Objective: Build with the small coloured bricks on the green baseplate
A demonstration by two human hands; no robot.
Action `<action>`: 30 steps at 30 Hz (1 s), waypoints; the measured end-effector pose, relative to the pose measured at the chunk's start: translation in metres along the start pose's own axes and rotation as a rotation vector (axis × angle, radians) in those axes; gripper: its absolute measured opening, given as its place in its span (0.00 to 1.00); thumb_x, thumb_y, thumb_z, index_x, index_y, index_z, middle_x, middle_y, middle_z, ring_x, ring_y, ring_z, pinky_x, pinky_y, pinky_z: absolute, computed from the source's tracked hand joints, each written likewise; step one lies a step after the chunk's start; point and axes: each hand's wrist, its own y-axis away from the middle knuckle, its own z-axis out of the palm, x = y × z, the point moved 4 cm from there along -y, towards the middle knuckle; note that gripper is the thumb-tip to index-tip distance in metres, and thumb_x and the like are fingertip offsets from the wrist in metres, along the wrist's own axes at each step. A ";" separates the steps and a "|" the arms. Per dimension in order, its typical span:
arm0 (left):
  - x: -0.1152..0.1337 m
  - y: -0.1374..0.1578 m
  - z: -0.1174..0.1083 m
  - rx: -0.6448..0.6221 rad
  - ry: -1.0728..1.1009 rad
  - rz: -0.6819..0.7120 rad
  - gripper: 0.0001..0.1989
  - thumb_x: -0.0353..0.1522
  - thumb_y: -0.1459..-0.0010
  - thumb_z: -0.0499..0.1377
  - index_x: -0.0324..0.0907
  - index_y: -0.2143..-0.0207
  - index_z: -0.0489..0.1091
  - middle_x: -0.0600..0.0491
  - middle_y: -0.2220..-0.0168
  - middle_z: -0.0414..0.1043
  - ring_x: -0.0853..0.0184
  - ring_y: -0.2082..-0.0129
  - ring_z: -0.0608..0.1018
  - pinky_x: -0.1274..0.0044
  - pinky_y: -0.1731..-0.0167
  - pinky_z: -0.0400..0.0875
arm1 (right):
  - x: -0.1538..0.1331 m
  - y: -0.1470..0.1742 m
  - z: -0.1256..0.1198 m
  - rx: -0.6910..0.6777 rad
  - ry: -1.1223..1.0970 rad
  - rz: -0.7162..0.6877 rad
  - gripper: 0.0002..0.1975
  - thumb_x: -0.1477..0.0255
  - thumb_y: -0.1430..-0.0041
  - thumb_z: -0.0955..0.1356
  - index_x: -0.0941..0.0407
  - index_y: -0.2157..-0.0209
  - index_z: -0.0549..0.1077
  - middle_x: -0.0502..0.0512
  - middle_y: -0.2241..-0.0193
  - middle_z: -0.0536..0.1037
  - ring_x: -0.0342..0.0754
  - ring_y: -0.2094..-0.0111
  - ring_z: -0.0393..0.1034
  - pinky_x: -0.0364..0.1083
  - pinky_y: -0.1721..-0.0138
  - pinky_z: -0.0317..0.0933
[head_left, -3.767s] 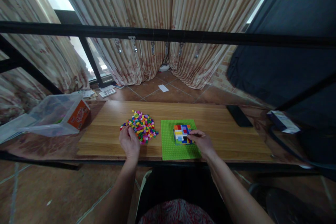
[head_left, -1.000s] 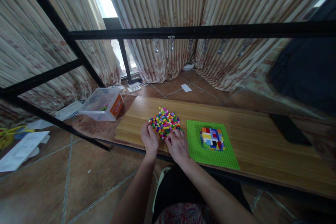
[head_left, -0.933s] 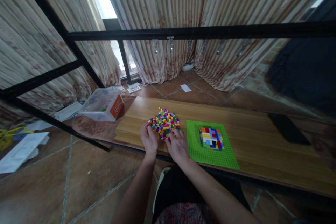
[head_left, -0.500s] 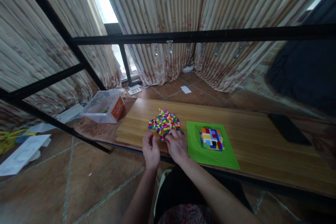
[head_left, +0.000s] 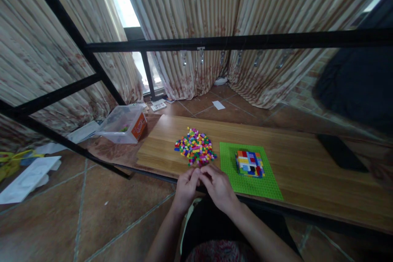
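Note:
My left hand [head_left: 186,188] and my right hand [head_left: 217,184] meet at the front edge of the wooden board, fingertips pinched together. Whatever lies between the fingers is too small or hidden to make out. Just beyond them spreads a loose pile of small coloured toy bricks [head_left: 196,146]. To the right, a green baseplate [head_left: 229,172] lies flat on the board. On it stands a block built of multicoloured bricks [head_left: 250,163], with white, red, blue, yellow and orange pieces on top.
A clear plastic box [head_left: 119,125] with an orange label sits left of the wooden board [head_left: 291,159]. A dark flat object [head_left: 340,151] rests at the board's right. A black metal frame [head_left: 233,42] crosses in front of the curtains. White packaging [head_left: 29,180] lies on the tiled floor.
My right hand has drawn back from the brick pile towards me. My left hand has shifted right, and the fingertips of both hands now touch.

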 end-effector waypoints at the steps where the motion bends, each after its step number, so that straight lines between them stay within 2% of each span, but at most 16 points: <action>1: 0.000 0.003 0.002 -0.034 0.011 -0.014 0.23 0.48 0.43 0.52 0.39 0.81 0.62 0.58 0.83 0.56 0.74 0.80 0.61 0.80 0.77 0.56 | -0.001 0.005 -0.003 -0.025 -0.014 0.030 0.09 0.71 0.36 0.63 0.54 0.70 0.71 0.51 0.70 0.72 0.46 0.66 0.67 0.44 0.63 0.58; 6: 0.000 0.026 0.014 -0.201 0.146 -0.189 0.25 0.49 0.47 0.56 0.40 0.83 0.59 0.59 0.83 0.53 0.75 0.81 0.56 0.80 0.78 0.50 | -0.001 0.032 -0.015 -0.136 -0.051 0.159 0.09 0.71 0.37 0.64 0.54 0.71 0.73 0.50 0.71 0.74 0.46 0.68 0.69 0.44 0.63 0.59; 10: -0.005 0.041 0.024 -0.274 0.287 -0.373 0.25 0.51 0.49 0.57 0.41 0.83 0.56 0.61 0.85 0.49 0.77 0.83 0.50 0.80 0.81 0.43 | 0.003 0.046 -0.018 -0.128 -0.154 0.240 0.10 0.70 0.39 0.65 0.55 0.74 0.73 0.50 0.73 0.74 0.45 0.70 0.69 0.44 0.65 0.59; 12: -0.006 0.039 0.026 -0.285 0.285 -0.388 0.25 0.51 0.49 0.56 0.41 0.82 0.57 0.61 0.85 0.49 0.77 0.84 0.50 0.80 0.82 0.43 | 0.008 0.049 -0.019 -0.107 -0.213 0.274 0.10 0.68 0.40 0.65 0.55 0.73 0.74 0.50 0.74 0.74 0.45 0.71 0.68 0.44 0.67 0.59; 14: -0.006 0.028 0.021 -0.220 0.197 -0.320 0.23 0.50 0.48 0.55 0.40 0.81 0.61 0.61 0.85 0.52 0.76 0.84 0.53 0.80 0.82 0.47 | 0.014 0.052 -0.023 -0.043 -0.281 0.320 0.10 0.65 0.40 0.66 0.55 0.70 0.74 0.50 0.75 0.73 0.44 0.73 0.66 0.43 0.70 0.59; 16: -0.003 0.012 0.008 -0.066 0.030 -0.183 0.21 0.48 0.47 0.55 0.39 0.78 0.66 0.58 0.84 0.58 0.74 0.82 0.61 0.80 0.79 0.54 | 0.024 0.055 -0.032 0.067 -0.340 0.371 0.11 0.62 0.41 0.66 0.56 0.68 0.75 0.49 0.76 0.73 0.44 0.74 0.66 0.43 0.71 0.60; 18: 0.002 -0.004 -0.006 0.082 -0.158 -0.048 0.18 0.46 0.46 0.55 0.39 0.74 0.70 0.55 0.80 0.67 0.69 0.77 0.69 0.78 0.73 0.62 | 0.035 0.060 -0.047 0.184 -0.359 0.404 0.12 0.61 0.43 0.67 0.56 0.65 0.75 0.49 0.76 0.73 0.44 0.73 0.67 0.43 0.70 0.61; 19: 0.004 -0.011 -0.011 0.112 -0.241 0.008 0.17 0.44 0.46 0.55 0.39 0.70 0.72 0.53 0.76 0.71 0.67 0.73 0.73 0.78 0.71 0.64 | 0.041 0.063 -0.056 0.234 -0.352 0.413 0.13 0.60 0.43 0.68 0.55 0.64 0.75 0.50 0.75 0.74 0.45 0.73 0.68 0.44 0.69 0.62; 22: 0.005 -0.028 -0.019 0.140 -0.512 0.127 0.15 0.42 0.43 0.53 0.41 0.66 0.73 0.51 0.70 0.76 0.65 0.69 0.75 0.76 0.67 0.65 | 0.060 0.072 -0.088 0.370 -0.281 0.436 0.15 0.59 0.44 0.68 0.55 0.61 0.75 0.53 0.69 0.77 0.48 0.68 0.71 0.46 0.64 0.65; 25: -0.001 -0.038 -0.020 0.159 -0.715 0.170 0.13 0.40 0.42 0.52 0.42 0.66 0.73 0.51 0.68 0.76 0.65 0.69 0.76 0.76 0.68 0.65 | 0.074 0.079 -0.117 0.469 -0.154 0.457 0.15 0.59 0.44 0.68 0.54 0.61 0.75 0.56 0.64 0.79 0.52 0.62 0.73 0.49 0.58 0.65; 30: -0.009 -0.050 -0.015 0.183 -0.802 0.216 0.13 0.39 0.43 0.54 0.42 0.62 0.72 0.50 0.66 0.76 0.64 0.68 0.77 0.75 0.68 0.67 | 0.083 0.077 -0.139 0.524 0.031 0.439 0.15 0.58 0.43 0.66 0.54 0.65 0.76 0.57 0.64 0.78 0.53 0.61 0.72 0.50 0.59 0.64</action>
